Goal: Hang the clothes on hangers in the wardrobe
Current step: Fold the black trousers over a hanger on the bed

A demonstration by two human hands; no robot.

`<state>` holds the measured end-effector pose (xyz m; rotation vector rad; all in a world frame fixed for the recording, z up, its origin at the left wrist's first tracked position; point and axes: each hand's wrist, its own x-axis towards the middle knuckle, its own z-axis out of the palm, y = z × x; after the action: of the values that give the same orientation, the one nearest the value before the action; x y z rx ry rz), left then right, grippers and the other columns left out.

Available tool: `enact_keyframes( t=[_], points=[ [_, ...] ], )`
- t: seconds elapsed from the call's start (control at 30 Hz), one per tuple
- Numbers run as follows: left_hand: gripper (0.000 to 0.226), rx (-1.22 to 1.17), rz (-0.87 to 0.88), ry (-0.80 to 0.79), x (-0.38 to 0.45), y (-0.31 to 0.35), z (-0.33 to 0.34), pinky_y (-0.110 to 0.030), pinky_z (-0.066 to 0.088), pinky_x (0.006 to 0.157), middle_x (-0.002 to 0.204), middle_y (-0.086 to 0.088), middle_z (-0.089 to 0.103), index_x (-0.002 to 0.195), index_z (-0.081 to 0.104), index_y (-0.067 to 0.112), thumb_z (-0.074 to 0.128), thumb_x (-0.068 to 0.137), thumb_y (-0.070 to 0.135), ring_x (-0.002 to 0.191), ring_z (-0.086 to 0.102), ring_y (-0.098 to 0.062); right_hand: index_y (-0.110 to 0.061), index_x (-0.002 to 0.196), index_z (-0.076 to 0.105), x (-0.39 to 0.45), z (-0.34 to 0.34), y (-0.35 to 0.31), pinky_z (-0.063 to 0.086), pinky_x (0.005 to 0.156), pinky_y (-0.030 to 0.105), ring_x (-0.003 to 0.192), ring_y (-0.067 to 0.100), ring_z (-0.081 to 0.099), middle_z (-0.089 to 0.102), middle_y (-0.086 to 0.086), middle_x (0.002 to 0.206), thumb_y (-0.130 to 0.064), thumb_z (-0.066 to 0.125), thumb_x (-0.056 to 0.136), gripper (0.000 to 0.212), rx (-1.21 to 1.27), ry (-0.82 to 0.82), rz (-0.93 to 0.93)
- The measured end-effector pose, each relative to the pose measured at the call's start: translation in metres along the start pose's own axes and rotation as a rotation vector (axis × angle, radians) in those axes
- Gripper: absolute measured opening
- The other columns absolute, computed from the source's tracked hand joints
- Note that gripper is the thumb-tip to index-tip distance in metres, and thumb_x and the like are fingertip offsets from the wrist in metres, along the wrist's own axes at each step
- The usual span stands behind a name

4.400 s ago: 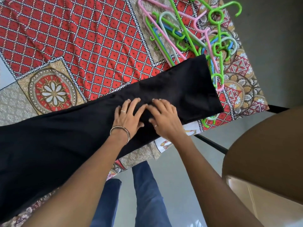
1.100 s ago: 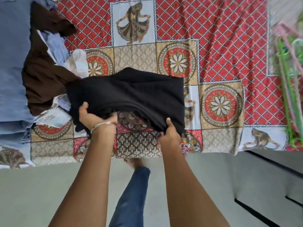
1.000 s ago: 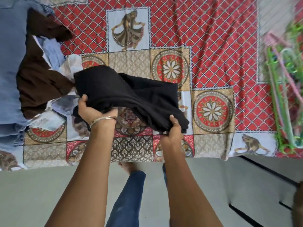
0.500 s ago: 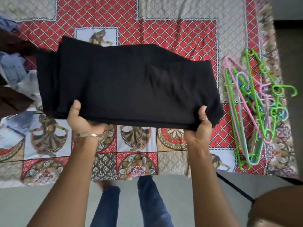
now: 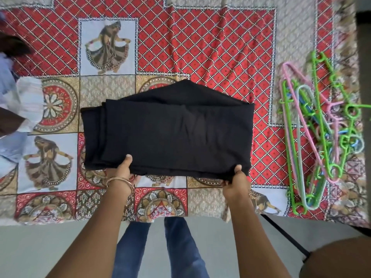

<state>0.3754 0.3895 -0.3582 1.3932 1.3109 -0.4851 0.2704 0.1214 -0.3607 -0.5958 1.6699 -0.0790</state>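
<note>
Now two hands are holding one folded black garment [image 5: 168,133] above the patterned bedspread [image 5: 210,47].
Left hand [image 5: 122,169] and right hand [image 5: 235,180] are each pinching its near edge; one tangled heap of plastic hangers [image 5: 321,133] is lying well apart, rightward.

No readable text, label, brand or number shows anywhere.
</note>
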Motion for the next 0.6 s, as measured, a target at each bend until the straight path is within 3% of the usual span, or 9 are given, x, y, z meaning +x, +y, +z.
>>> enact_keyframes(
  t=[0.1, 0.17, 0.23, 0.3, 0.33, 0.4, 0.5, 0.57, 0.6],
  points=[
    [0.051, 0.145, 0.004, 0.025, 0.007, 0.014, 0.005, -0.027, 0.052, 0.042, 0.119, -0.009, 0.060, 0.130, 0.041, 0.013, 0.067, 0.087, 0.024, 0.071, 0.063, -0.020, -0.018, 0.137, 0.042, 0.005, 0.001, -0.005, 0.050, 0.071, 0.034, 0.110, 0.024, 0.058, 0.056, 0.004, 0.131, -0.030, 0.052, 0.099, 0.041, 0.016, -0.065, -0.063],
    [0.045, 0.301, -0.149, -0.024, 0.003, 0.021, -0.001, -0.034, 0.056, 0.049, 0.104, -0.018, 0.066, 0.123, 0.044, 0.008, 0.064, 0.090, 0.030, 0.057, 0.068, -0.020, -0.014, 0.134, 0.041, 0.007, -0.004, -0.002, 0.053, 0.077, 0.039, 0.108, 0.027, 0.058, 0.056, 0.005, 0.126, -0.032, 0.056, 0.097, 0.044, -0.089, -0.005, -0.157],
    [0.044, 0.523, -0.296, -0.114, -0.004, 0.027, -0.008, -0.037, 0.056, 0.051, 0.072, -0.022, 0.070, 0.103, 0.054, 0.001, 0.059, 0.091, 0.043, 0.049, 0.067, -0.024, -0.008, 0.126, 0.040, 0.010, -0.008, 0.003, 0.050, 0.088, 0.044, 0.104, 0.032, 0.057, 0.055, 0.013, 0.117, -0.033, 0.065, 0.091, 0.050, -0.419, 0.323, -0.334],
    [0.057, 0.879, -0.164, -0.077, -0.006, 0.031, -0.006, -0.037, 0.055, 0.056, 0.065, -0.019, 0.069, 0.085, 0.060, -0.003, 0.056, 0.087, 0.053, 0.053, 0.068, -0.030, -0.002, 0.122, 0.044, 0.004, -0.003, 0.004, 0.042, 0.094, 0.050, 0.109, 0.041, 0.049, 0.051, 0.023, 0.115, -0.025, 0.068, 0.087, 0.049, -0.635, 0.583, -0.607],
    [0.056, 1.085, 0.027, 0.000, -0.009, 0.035, -0.003, -0.036, 0.054, 0.060, 0.073, -0.019, 0.070, 0.082, 0.061, -0.002, 0.056, 0.086, 0.053, 0.063, 0.069, -0.032, 0.000, 0.120, 0.048, -0.005, 0.005, 0.007, 0.039, 0.094, 0.048, 0.109, 0.042, 0.046, 0.049, 0.026, 0.115, -0.019, 0.068, 0.086, 0.044, -0.680, 0.572, -0.780],
    [0.043, 1.362, 0.519, 0.076, -0.022, 0.039, 0.010, -0.035, 0.048, 0.065, 0.086, -0.018, 0.068, 0.085, 0.064, 0.005, 0.054, 0.090, 0.046, 0.082, 0.066, -0.036, -0.003, 0.113, 0.056, -0.024, 0.024, 0.020, 0.039, 0.092, 0.042, 0.107, 0.038, 0.042, 0.046, 0.023, 0.115, -0.013, 0.068, 0.085, 0.032, -0.840, 0.335, -1.053],
    [0.033, 1.486, 1.063, -0.122, -0.042, 0.044, 0.029, -0.041, 0.040, 0.094, 0.129, -0.015, 0.054, 0.117, 0.061, 0.021, 0.058, 0.089, 0.039, 0.120, 0.047, -0.035, -0.017, 0.126, 0.058, -0.046, 0.055, 0.040, 0.039, 0.094, 0.053, 0.122, 0.038, 0.036, 0.042, 0.018, 0.138, -0.023, 0.069, 0.085, 0.043, -1.264, 0.003, -1.232],
    [0.071, 1.672, 1.046, -0.260, -0.027, 0.042, 0.032, -0.055, 0.020, 0.111, 0.160, -0.005, -0.005, 0.145, 0.027, 0.043, 0.064, 0.085, 0.042, 0.144, 0.003, -0.039, -0.037, 0.146, 0.035, -0.048, 0.073, 0.042, 0.028, 0.104, 0.061, 0.141, 0.040, 0.013, 0.012, 0.009, 0.159, -0.037, 0.063, 0.090, 0.063, -1.577, -0.152, -1.100],
    [0.088, 1.738, 0.910, -0.312, -0.017, 0.048, 0.030, -0.065, 0.014, 0.108, 0.154, 0.005, -0.031, 0.145, 0.006, 0.052, 0.067, 0.082, 0.044, 0.143, -0.017, -0.039, -0.046, 0.149, 0.019, -0.049, 0.082, 0.041, 0.019, 0.107, 0.065, 0.145, 0.040, -0.002, -0.007, 0.002, 0.162, -0.042, 0.060, 0.091, 0.071, -1.692, -0.213, -0.999]
  ],
)
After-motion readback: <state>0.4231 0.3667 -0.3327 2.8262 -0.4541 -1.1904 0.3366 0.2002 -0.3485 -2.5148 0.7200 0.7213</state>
